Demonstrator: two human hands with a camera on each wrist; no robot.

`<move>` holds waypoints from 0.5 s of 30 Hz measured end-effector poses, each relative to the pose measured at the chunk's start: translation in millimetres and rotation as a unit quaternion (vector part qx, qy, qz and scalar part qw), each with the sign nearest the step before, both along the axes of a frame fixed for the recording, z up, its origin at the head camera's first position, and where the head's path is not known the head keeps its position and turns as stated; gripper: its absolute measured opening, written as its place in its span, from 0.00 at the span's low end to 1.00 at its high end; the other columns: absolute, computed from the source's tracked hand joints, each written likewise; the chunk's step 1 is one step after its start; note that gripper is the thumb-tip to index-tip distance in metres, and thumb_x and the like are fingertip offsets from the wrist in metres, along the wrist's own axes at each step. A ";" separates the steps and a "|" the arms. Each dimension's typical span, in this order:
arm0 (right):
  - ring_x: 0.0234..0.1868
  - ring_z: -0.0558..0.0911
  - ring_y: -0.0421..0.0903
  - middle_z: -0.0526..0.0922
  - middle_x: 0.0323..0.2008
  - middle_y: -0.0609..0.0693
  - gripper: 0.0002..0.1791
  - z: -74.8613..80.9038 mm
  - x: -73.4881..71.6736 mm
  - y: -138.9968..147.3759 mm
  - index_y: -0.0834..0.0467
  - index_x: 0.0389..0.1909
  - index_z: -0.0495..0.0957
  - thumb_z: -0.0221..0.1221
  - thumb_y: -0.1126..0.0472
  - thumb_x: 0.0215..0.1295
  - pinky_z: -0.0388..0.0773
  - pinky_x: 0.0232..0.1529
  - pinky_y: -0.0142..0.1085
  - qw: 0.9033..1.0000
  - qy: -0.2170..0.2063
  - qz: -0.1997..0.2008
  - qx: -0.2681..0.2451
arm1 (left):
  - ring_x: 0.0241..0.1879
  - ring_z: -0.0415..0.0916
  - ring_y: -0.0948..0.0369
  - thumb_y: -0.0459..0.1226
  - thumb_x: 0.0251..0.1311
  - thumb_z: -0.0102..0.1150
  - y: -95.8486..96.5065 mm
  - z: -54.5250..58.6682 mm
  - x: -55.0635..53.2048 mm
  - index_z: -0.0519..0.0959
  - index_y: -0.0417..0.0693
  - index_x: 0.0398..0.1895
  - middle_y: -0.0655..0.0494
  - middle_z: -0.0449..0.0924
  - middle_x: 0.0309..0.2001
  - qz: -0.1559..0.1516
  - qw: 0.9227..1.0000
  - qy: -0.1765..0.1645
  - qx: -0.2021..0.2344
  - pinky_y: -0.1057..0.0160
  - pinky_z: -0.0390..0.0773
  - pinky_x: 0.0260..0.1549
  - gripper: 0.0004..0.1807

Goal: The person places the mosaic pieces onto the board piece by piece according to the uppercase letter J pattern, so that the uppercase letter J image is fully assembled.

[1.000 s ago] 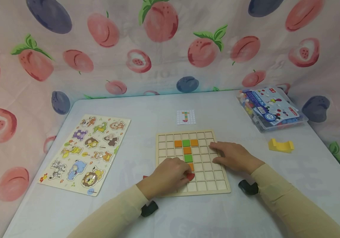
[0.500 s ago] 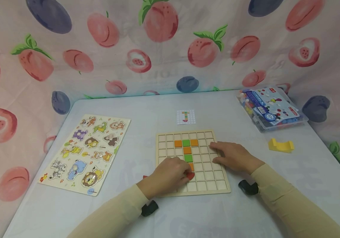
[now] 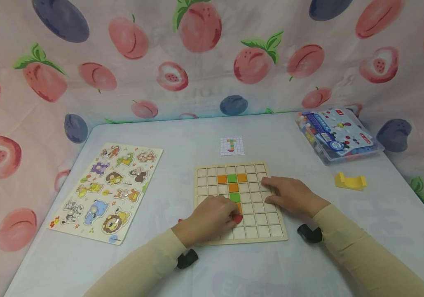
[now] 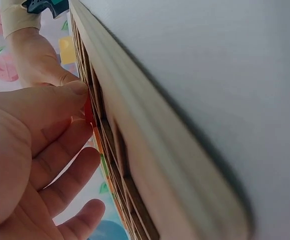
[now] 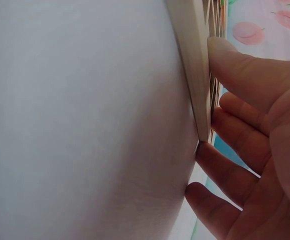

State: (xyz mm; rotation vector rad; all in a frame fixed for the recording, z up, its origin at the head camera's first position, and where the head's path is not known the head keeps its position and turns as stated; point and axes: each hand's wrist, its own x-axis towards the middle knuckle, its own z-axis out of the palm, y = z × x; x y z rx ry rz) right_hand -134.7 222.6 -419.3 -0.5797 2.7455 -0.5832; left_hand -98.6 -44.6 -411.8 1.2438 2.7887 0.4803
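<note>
My left hand (image 3: 212, 218) pinches a red round-edged tile (image 3: 238, 219) between thumb and index finger, low over the wooden grid board (image 3: 258, 220). In the left wrist view the red tile (image 4: 88, 110) shows at the thumb tip, against the board's cells. Orange and green square tiles sit in the grid: a row with a green tile (image 3: 232, 178) in its middle, and a column running down to the red tile. My right hand (image 3: 295, 196) rests on the board's right edge, fingers relaxed; the right wrist view shows its thumb on the board's rim (image 5: 197, 75).
Behind the board lies a small pattern card (image 3: 232, 146). An animal puzzle board (image 3: 108, 194) is at the left. A clear plastic box (image 3: 339, 134) and a yellow curved block (image 3: 350, 182) stand at the right. Another red piece (image 3: 180, 220) peeks out beside the left wrist.
Almost nothing differs. The left hand and the red tile shift very slightly on the board; the right hand stays in place.
</note>
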 end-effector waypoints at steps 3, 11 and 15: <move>0.69 0.68 0.62 0.71 0.68 0.61 0.33 0.0 -0.1 -0.1 0.62 0.69 0.70 0.65 0.54 0.67 0.63 0.66 0.57 1.000 -0.002 -0.001 0.000 | 0.31 0.72 0.67 0.38 0.59 0.69 0.4 -0.2 -0.2 0.85 0.54 0.34 0.68 0.79 0.28 0.001 1.000 -0.004 -0.002 0.64 0.75 0.38 0.02; 0.69 0.67 0.62 0.71 0.67 0.61 0.32 0.8 -0.7 -0.2 0.62 0.69 0.70 0.64 0.54 0.67 0.63 0.67 0.57 1.000 -0.007 0.000 -0.002 | 0.30 0.70 0.68 0.39 0.59 0.69 1.4 1.9 -1.6 0.84 0.54 0.32 0.69 0.77 0.27 0.003 1.000 -0.020 -0.006 0.64 0.75 0.38 0.02; 0.69 0.67 0.62 0.71 0.67 0.61 0.32 1.0 -1.1 -0.3 0.62 0.69 0.70 0.64 0.55 0.67 0.63 0.67 0.57 1.000 -0.011 0.000 -0.002 | 0.30 0.71 0.68 0.39 0.59 0.70 1.7 3.2 -2.6 0.84 0.54 0.32 0.69 0.77 0.27 0.007 0.999 -0.033 -0.005 0.64 0.75 0.39 0.03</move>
